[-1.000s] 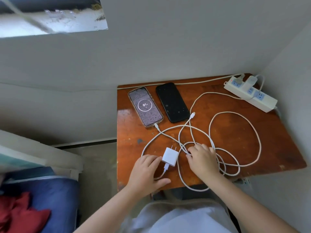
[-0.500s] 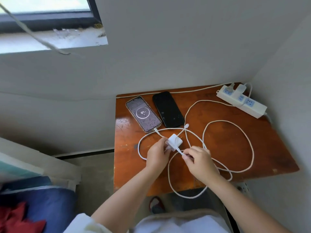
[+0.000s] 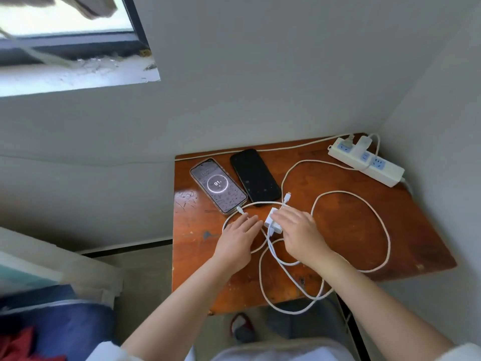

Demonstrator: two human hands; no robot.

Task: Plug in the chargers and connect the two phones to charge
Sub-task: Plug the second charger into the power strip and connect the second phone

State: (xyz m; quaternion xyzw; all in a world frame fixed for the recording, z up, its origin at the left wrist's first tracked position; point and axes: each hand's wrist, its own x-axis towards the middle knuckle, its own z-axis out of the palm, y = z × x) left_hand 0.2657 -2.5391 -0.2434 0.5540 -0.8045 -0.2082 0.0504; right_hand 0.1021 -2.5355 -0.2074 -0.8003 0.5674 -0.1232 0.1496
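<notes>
A lit phone (image 3: 218, 185) showing 91 lies at the table's back left with a white cable plugged into its near end. A dark phone (image 3: 255, 177) lies right beside it, with nothing plugged in. A loose cable connector (image 3: 287, 197) rests near its front corner. My right hand (image 3: 299, 233) grips a white charger adapter (image 3: 273, 222), fingers over its top. My left hand (image 3: 239, 235) lies flat with straight fingers just left of the adapter. A white power strip (image 3: 367, 161) sits at the back right with one white charger (image 3: 363, 143) plugged in.
Long white cable loops (image 3: 385, 230) spread over the brown wooden table (image 3: 351, 225) and hang over its front edge. Grey walls close in behind and to the right. Bedding lies at the lower left, and a shoe is on the floor under the table.
My left hand has let go of the adapter and now lies flat beside it. My right hand has moved from the cable onto the adapter.
</notes>
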